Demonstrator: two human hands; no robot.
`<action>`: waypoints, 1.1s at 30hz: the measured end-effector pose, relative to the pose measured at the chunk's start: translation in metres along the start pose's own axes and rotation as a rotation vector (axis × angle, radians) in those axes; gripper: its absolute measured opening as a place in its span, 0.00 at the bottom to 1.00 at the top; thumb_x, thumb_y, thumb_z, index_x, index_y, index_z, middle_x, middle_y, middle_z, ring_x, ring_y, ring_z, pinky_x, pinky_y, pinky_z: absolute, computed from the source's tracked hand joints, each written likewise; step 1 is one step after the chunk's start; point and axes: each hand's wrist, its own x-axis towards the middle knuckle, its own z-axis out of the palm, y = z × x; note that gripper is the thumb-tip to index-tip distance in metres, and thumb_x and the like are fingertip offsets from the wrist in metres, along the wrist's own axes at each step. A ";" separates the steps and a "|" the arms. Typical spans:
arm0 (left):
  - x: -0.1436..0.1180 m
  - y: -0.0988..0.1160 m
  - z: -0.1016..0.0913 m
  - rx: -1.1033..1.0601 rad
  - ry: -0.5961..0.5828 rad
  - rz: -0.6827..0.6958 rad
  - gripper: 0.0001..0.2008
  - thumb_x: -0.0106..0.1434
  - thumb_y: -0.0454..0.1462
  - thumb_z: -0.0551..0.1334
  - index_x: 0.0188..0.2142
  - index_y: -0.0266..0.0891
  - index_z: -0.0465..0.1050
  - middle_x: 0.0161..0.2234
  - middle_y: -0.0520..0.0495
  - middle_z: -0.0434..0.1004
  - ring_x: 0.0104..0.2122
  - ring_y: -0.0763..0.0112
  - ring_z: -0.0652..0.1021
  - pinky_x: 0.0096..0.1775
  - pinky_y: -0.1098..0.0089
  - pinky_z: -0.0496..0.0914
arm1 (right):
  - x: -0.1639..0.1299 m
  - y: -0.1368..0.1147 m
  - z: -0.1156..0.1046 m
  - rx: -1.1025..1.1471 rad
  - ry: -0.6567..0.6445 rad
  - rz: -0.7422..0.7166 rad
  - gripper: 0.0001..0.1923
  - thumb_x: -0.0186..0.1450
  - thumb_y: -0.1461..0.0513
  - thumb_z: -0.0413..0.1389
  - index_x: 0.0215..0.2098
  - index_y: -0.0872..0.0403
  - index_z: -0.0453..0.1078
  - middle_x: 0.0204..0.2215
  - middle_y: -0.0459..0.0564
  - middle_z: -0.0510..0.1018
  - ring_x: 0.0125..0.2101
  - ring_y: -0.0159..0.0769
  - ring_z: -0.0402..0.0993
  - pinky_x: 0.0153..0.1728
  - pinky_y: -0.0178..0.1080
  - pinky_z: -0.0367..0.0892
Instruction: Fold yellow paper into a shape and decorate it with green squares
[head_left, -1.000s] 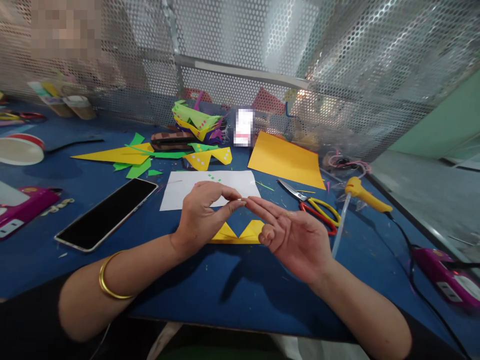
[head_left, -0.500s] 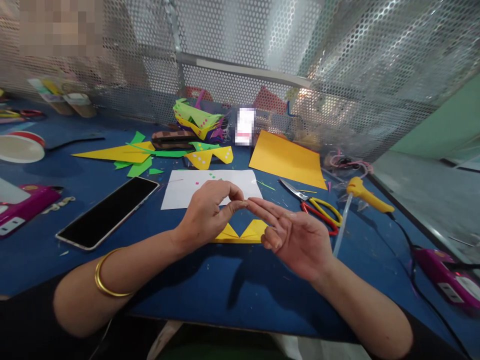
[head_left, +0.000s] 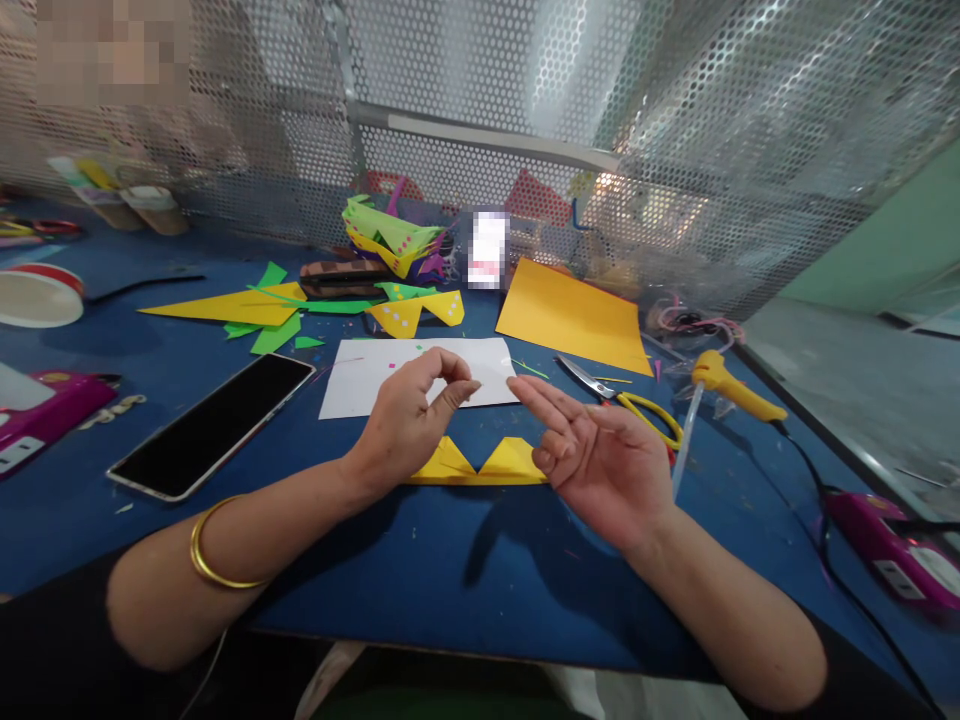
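My left hand hovers over the front of the white paper sheet, thumb and index finger pinched together. Anything between those fingertips is too small to make out. My right hand is held palm up to its right, index and middle fingers stretched out and the other fingers curled, with no object visible in it. A small gap separates the two hands. Below them lies a yellow paper cutout with a V-shaped notch, its ends partly hidden by the hands. Tiny coloured paper bits lie on the white sheet.
Scissors and a yellow glue gun lie to the right. A black-screened phone rests at left. Yellow card, a dotted yellow paper mask and green scraps lie farther back, before a perforated metal screen.
The fingertips, which were touching, have come apart. My left hand has shifted slightly left and my right hand slightly right, uncovering more of the yellow cutout.
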 end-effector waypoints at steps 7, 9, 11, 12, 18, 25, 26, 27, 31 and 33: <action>-0.006 0.003 0.002 -0.027 0.086 0.090 0.04 0.65 0.36 0.63 0.34 0.41 0.76 0.32 0.51 0.81 0.34 0.70 0.78 0.40 0.68 0.71 | -0.001 0.004 0.001 -0.046 -0.036 0.026 0.23 0.61 0.59 0.48 0.50 0.55 0.75 0.60 0.54 0.71 0.23 0.26 0.68 0.31 0.35 0.71; -0.006 0.004 0.002 -0.012 0.099 0.160 0.03 0.64 0.37 0.64 0.34 0.41 0.76 0.32 0.51 0.81 0.34 0.70 0.78 0.41 0.67 0.70 | -0.002 0.006 0.002 -0.059 -0.042 0.033 0.23 0.60 0.59 0.48 0.50 0.56 0.75 0.60 0.54 0.71 0.23 0.26 0.68 0.31 0.36 0.70; -0.005 0.005 0.001 0.003 0.099 0.225 0.04 0.63 0.38 0.66 0.33 0.42 0.75 0.30 0.52 0.81 0.33 0.70 0.78 0.42 0.66 0.70 | -0.002 0.006 0.003 -0.060 -0.045 0.047 0.24 0.60 0.59 0.48 0.50 0.56 0.76 0.60 0.56 0.71 0.23 0.26 0.68 0.31 0.36 0.70; -0.004 0.005 0.001 0.012 0.097 0.250 0.05 0.63 0.39 0.66 0.32 0.42 0.75 0.29 0.52 0.81 0.32 0.70 0.78 0.42 0.65 0.70 | -0.002 0.006 0.004 -0.062 -0.044 0.055 0.24 0.60 0.59 0.48 0.50 0.56 0.76 0.59 0.56 0.72 0.22 0.26 0.67 0.31 0.36 0.70; 0.001 0.005 -0.003 0.089 0.039 0.315 0.09 0.66 0.40 0.63 0.29 0.41 0.71 0.27 0.52 0.78 0.30 0.70 0.76 0.39 0.66 0.68 | -0.002 0.006 0.002 -0.095 -0.079 0.093 0.24 0.59 0.58 0.47 0.49 0.55 0.76 0.58 0.55 0.73 0.18 0.25 0.64 0.28 0.37 0.70; -0.002 0.002 -0.003 0.153 -0.060 0.300 0.07 0.68 0.39 0.59 0.33 0.41 0.68 0.30 0.50 0.77 0.33 0.68 0.74 0.39 0.65 0.67 | -0.003 0.006 0.003 -0.122 -0.092 0.084 0.25 0.60 0.58 0.47 0.51 0.54 0.76 0.59 0.54 0.72 0.18 0.24 0.65 0.28 0.37 0.69; -0.003 0.002 -0.002 0.149 -0.057 0.277 0.07 0.68 0.39 0.58 0.33 0.41 0.67 0.30 0.50 0.76 0.33 0.68 0.74 0.39 0.66 0.67 | -0.003 0.006 0.003 -0.116 -0.091 0.078 0.25 0.60 0.58 0.47 0.51 0.54 0.76 0.59 0.54 0.72 0.18 0.25 0.65 0.28 0.36 0.69; -0.003 0.001 0.000 0.142 -0.052 0.248 0.07 0.69 0.39 0.58 0.33 0.41 0.67 0.30 0.50 0.76 0.33 0.68 0.74 0.39 0.66 0.67 | -0.003 0.005 0.003 -0.108 -0.088 0.068 0.25 0.60 0.59 0.47 0.50 0.54 0.76 0.59 0.54 0.72 0.19 0.25 0.65 0.28 0.36 0.69; -0.003 0.000 0.001 0.091 -0.032 0.103 0.07 0.68 0.39 0.57 0.33 0.41 0.66 0.30 0.50 0.74 0.32 0.68 0.73 0.38 0.67 0.67 | -0.001 0.004 0.001 -0.071 -0.058 0.026 0.24 0.61 0.59 0.47 0.50 0.55 0.76 0.59 0.54 0.72 0.20 0.24 0.65 0.27 0.35 0.70; -0.002 0.001 0.001 0.057 -0.014 0.043 0.06 0.67 0.38 0.58 0.33 0.41 0.66 0.31 0.51 0.74 0.32 0.69 0.73 0.37 0.68 0.68 | 0.000 0.004 -0.001 -0.061 -0.040 0.022 0.21 0.61 0.60 0.50 0.49 0.55 0.76 0.59 0.53 0.73 0.21 0.24 0.65 0.28 0.33 0.70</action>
